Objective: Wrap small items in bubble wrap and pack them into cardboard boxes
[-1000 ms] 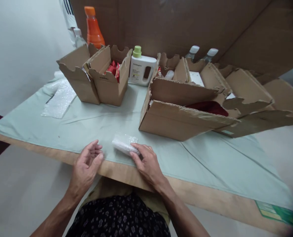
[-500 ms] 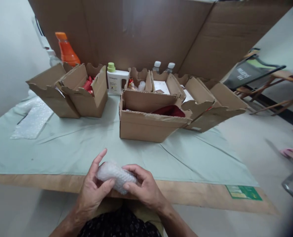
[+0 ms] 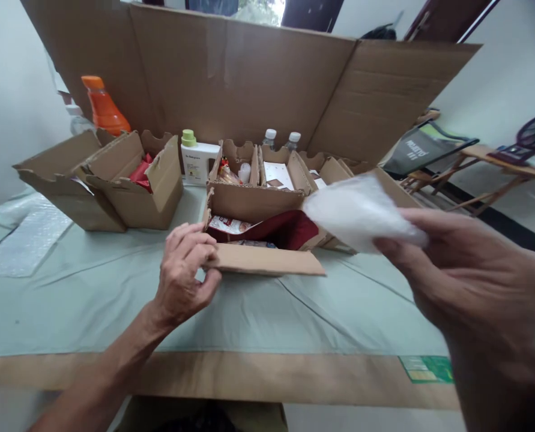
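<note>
Left hand (image 3: pixel 184 273) on the front cardboard box (image 3: pixel 265 261), bubble-wrapped bundle (image 3: pixel 361 213) up in the right hand (image 3: pixel 469 276).

I can see the left fingers pinching the near end of the box's folded-down front wall, thumb on the side toward the person, while the right thumb and fingers pinch one end of the bundle, blurred, above the surface (image 3: pixel 127 312) and just right of the box's opening. Inside that box lie a dark red cloth-like piece (image 3: pixel 301 231) and a printed packet (image 3: pixel 229 225). Behind it, a white jug with a green cap (image 3: pixel 199 163) stands between the other open boxes, and an orange bottle (image 3: pixel 105 114) rises at the back left.
</note>
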Motion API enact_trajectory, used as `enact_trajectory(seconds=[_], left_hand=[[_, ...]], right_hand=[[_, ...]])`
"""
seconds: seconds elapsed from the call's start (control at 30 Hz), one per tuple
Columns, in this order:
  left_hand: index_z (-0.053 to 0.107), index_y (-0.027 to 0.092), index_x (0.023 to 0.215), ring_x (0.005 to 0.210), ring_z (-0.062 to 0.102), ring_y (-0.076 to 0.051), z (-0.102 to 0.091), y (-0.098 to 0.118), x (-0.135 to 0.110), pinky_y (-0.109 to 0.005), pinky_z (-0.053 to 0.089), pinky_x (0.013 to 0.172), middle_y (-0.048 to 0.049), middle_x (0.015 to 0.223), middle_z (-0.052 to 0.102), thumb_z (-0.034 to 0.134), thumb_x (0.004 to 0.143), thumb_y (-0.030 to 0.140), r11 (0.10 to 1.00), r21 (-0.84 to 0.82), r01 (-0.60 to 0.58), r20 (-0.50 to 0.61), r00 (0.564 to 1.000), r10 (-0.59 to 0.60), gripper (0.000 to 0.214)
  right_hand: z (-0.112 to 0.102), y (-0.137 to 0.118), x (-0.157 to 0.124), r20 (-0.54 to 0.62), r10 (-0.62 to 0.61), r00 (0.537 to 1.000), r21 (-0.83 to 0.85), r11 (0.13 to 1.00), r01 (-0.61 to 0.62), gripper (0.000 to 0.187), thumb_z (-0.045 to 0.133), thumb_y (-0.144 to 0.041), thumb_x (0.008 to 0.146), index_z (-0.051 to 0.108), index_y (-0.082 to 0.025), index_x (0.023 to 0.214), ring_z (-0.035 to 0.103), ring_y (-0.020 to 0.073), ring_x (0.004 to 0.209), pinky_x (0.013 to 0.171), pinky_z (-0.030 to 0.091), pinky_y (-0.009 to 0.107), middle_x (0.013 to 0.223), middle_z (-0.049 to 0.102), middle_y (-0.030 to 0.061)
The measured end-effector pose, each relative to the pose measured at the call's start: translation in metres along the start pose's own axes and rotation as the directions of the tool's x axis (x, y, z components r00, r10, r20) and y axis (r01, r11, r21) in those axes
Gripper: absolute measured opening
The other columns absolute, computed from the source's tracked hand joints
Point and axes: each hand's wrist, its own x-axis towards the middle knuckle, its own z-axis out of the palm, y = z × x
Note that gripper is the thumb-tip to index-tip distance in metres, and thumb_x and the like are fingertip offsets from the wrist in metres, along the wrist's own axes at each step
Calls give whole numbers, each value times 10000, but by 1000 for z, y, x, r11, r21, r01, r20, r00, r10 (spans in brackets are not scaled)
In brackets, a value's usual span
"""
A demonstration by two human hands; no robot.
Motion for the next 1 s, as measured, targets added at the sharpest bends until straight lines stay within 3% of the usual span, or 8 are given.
enact_trajectory(seconds=[0.07, 0.23, 0.4, 0.6, 0.7, 0.8, 0.87, 1.0], left_hand=[[582, 238, 873, 1270, 619, -339, 4, 3, -12, -584, 492, 1073, -71, 1105, 714, 608, 743, 69, 1000, -26, 11, -14, 1000, -12, 215], [553, 240, 902, 1302, 606, -351, 10, 2, -20, -603, 515, 1048, -86, 1194, 703, 592, 759, 70, 998, -48, 51, -52, 997, -53, 226], [550, 240, 946, 1346, 571, -349, 12, 0, -22, -600, 515, 1048, -101, 1266, 682, 593, 778, 56, 995, -77, 55, -60, 996, -60, 253], [541, 242, 974, 1358, 555, -358, 12, 0, -27, -609, 506, 1053, -102, 1286, 670, 606, 816, 64, 995, -87, 52, -53, 997, -57, 246], [568, 250, 1112, 1334, 575, -340, 13, -1, -31, -594, 496, 1082, -102, 1333, 638, 639, 833, 100, 990, -118, 72, -101, 991, -84, 325], [478, 273, 1421, 1332, 574, -319, 13, -7, -36, -576, 465, 1137, -112, 1431, 567, 693, 830, 190, 968, -224, 116, -247, 954, -172, 634], [330, 296, 1563, 1389, 531, -320, 13, -13, -38, -565, 447, 1162, -124, 1517, 496, 693, 848, 245, 935, -311, 168, -251, 935, -251, 804], [151, 335, 1641, 1516, 402, -329, 18, -23, -39, -540, 443, 1175, -144, 1674, 322, 664, 902, 302, 838, -393, 379, -23, 907, -421, 900]], right_hand=[[10, 7, 25, 259, -126, 958, -37, 989, 140, 204, 700, -442, 931, 785, -304, 1055, 710, 200, 788, 719, 559, 357, 978, 796, 25], [75, 8, 51, 688, -244, 684, -43, 926, 374, 149, 683, -279, 906, 804, -268, 991, 730, 222, 872, 743, 522, 338, 976, 815, 11], [124, 0, 47, 835, -103, 541, -155, 898, 412, 151, 675, -225, 898, 811, -265, 947, 704, 185, 751, 623, 420, 266, 841, 806, 8], [132, 1, 53, 898, 55, 436, -215, 920, 327, 165, 653, -286, 944, 811, -239, 955, 708, 199, 743, 604, 418, 279, 898, 813, 46], [108, -11, 49, 832, 55, 552, -315, 866, 388, 207, 680, -330, 933, 789, -225, 1075, 732, 256, 789, 633, 463, 316, 913, 808, 75], [61, -15, 29, 546, -75, 835, -319, 902, 289, 242, 658, -363, 954, 750, -249, 1147, 741, 263, 871, 711, 527, 357, 1015, 803, 61], [30, -5, 9, 284, -62, 957, -267, 953, 141, 229, 627, -411, 972, 748, -265, 1099, 736, 245, 875, 699, 548, 355, 1023, 797, 49], [20, 36, -33, 243, 188, 952, -77, 982, -174, 366, 692, -450, 893, 704, -220, 1178, 733, 236, 879, 673, 576, 343, 1056, 781, 88]])
